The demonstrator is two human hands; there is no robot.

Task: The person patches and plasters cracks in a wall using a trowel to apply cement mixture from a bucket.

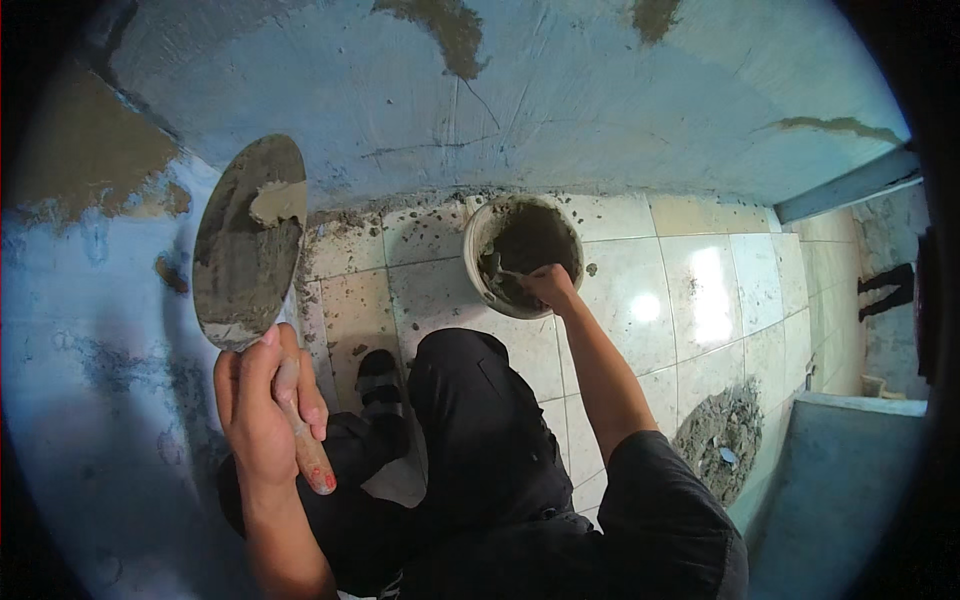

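Observation:
My left hand [260, 400] grips the handle of a large oval trowel [240, 260], its blade raised beside the blue wall and smeared with grey mortar, with a paler lump near its upper edge. My right hand [548, 285] reaches into a round pale bucket [475, 248] of dark grey mortar [525, 235]. Its fingers are closed on a small trowel [505, 277] whose blade is down in the mortar, partly hidden.
Blue walls [600, 100] with mortar patches meet the tiled floor [640, 290], which has grey crumbs along its edge. A rubble pile [720, 440] lies right, beside a low blue ledge [845, 480]. My knee and sandalled foot are below the bucket. Dark shapes stand far right.

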